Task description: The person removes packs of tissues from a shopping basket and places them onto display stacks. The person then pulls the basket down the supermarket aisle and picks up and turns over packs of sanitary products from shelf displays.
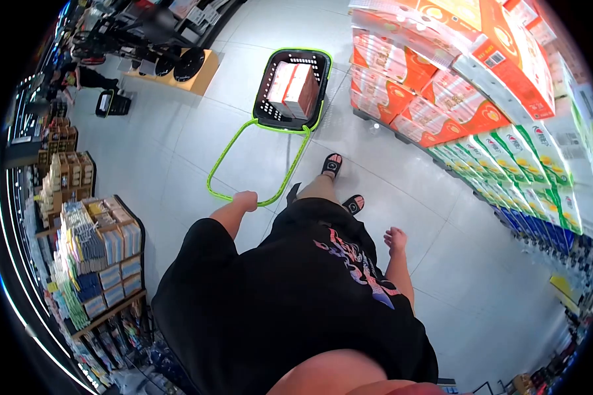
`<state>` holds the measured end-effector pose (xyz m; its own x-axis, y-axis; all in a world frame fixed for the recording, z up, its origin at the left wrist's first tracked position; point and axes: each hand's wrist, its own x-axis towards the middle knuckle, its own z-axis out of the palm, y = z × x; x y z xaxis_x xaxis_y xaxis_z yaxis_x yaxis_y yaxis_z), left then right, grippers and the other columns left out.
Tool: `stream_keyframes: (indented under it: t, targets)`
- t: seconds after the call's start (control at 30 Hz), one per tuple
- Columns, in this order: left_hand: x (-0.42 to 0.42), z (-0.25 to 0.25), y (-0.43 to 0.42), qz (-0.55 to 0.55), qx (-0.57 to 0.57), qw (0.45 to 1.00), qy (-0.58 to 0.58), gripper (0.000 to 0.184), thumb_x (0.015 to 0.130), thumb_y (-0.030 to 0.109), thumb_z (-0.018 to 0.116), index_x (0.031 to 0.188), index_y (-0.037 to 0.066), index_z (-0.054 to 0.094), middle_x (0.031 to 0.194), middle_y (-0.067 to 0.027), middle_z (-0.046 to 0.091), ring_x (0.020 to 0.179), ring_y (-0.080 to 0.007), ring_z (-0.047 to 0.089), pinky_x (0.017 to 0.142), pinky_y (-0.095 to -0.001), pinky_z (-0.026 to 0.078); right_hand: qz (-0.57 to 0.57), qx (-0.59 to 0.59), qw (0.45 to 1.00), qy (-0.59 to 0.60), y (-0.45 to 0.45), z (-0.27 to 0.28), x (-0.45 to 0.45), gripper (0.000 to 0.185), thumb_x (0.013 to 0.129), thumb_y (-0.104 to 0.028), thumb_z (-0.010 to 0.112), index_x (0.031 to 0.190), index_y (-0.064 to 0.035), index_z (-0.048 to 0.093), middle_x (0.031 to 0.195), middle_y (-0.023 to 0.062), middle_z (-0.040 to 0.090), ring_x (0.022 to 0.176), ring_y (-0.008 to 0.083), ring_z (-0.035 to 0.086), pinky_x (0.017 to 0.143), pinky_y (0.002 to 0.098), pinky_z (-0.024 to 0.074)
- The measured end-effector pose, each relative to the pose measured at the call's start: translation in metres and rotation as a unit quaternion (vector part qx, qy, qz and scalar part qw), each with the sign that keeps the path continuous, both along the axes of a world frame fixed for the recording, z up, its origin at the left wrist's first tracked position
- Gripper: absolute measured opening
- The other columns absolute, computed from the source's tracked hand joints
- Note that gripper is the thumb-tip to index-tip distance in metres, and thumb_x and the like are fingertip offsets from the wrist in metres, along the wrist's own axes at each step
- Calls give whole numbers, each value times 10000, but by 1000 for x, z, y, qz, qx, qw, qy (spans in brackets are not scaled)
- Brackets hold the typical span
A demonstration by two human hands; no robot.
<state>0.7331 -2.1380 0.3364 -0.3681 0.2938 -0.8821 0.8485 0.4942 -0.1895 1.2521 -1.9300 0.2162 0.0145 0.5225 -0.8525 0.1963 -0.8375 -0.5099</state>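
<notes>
My left hand [246,201] is closed around the end of a long lime-green handle [299,161]. This handle joins a black shopping basket [259,84] with a green rim, which rests on the floor ahead of me. Inside the basket lies a white and pinkish pack [292,81] with a red band; its kind is hard to read from here. My right hand [395,238] hangs at my side with nothing in it, its fingers loosely apart.
Stacked orange-red packs [435,99] and green-white packs [517,158] line the right side. A shelf of folded goods [102,250] stands on the left. Farther off are a wooden display stand [204,72], another dark basket [117,105] and a person in dark clothes [92,78].
</notes>
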Motion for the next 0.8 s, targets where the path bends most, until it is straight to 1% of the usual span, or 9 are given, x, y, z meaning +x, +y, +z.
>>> stream_keyframes:
  t: [0.17, 0.3, 0.33, 0.4, 0.43, 0.57, 0.67, 0.7, 0.8]
  targets:
    - [15, 3, -34, 22, -17, 1000, 7, 287, 841, 168, 603, 1099, 76, 688, 1145, -119, 682, 1071, -288, 654, 862, -431, 524, 68, -115, 989, -63, -40, -33, 19, 237, 899, -179, 577, 1062, -10, 615, 875, 133, 662, 615, 227, 624, 472, 354, 479]
    - [16, 3, -69, 37, -28, 999, 8, 294, 838, 180, 615, 1108, 92, 691, 1144, -105, 686, 1072, -274, 656, 856, -428, 520, 281, 91, 955, -35, -37, -40, 22, 265, 843, -144, 605, 1046, 15, 667, 806, 108, 666, 602, 169, 591, 501, 326, 459]
    - [14, 4, -76, 32, -41, 999, 10, 295, 839, 184, 618, 1112, 100, 692, 1146, -98, 687, 1078, -266, 654, 873, -425, 507, 288, 93, 952, -41, -31, -32, 14, 265, 843, -144, 605, 1046, 15, 667, 806, 108, 666, 602, 169, 591, 501, 326, 459]
    - [7, -1, -91, 33, -53, 998, 8, 296, 839, 189, 622, 1115, 109, 693, 1148, -92, 688, 1084, -257, 653, 889, -423, 494, 195, 76, 978, -11, -11, -7, -18, 268, 825, -128, 605, 1022, 34, 687, 794, 104, 662, 616, 142, 580, 519, 299, 449]
    - [2, -5, -99, 32, -66, 997, 5, 293, 840, 190, 623, 1114, 115, 695, 1151, -88, 687, 1089, -256, 650, 911, -427, 477, 218, 38, 974, -54, 6, 18, -39, 284, 844, -129, 595, 1062, 42, 659, 809, 109, 658, 643, 155, 599, 530, 292, 461]
    - [-14, -27, -137, 43, -71, 997, -2, 289, 839, 190, 623, 1109, 127, 702, 1151, -78, 690, 1097, -256, 644, 958, -452, 429, 169, -14, 984, -49, 45, 25, -82, 333, 884, -169, 581, 1146, 36, 592, 893, 123, 661, 659, 187, 622, 532, 287, 469]
    - [-10, -34, -139, 36, -80, 994, -61, 283, 798, 183, 628, 1057, 113, 717, 1078, -85, 703, 1044, -264, 660, 904, -421, 439, 217, 10, 975, -48, 74, 40, -123, 327, 886, -173, 581, 1142, 31, 596, 900, 122, 661, 659, 181, 621, 538, 279, 467]
    - [-11, -43, -147, 41, -67, 995, -64, 283, 798, 183, 628, 1057, 113, 717, 1078, -85, 703, 1044, -264, 660, 904, -421, 439, 257, 26, 965, -49, 74, 41, -139, 338, 885, -215, 615, 1139, 7, 602, 898, 105, 664, 707, 180, 633, 586, 286, 484]
    - [11, -70, -148, 59, -56, 990, -114, 300, 787, 186, 626, 1064, 118, 721, 1073, -75, 706, 1031, -261, 659, 926, -433, 426, 344, 32, 937, -51, 94, 50, -182, 333, 885, -215, 621, 1131, 8, 605, 891, 96, 662, 693, 174, 629, 584, 284, 483]
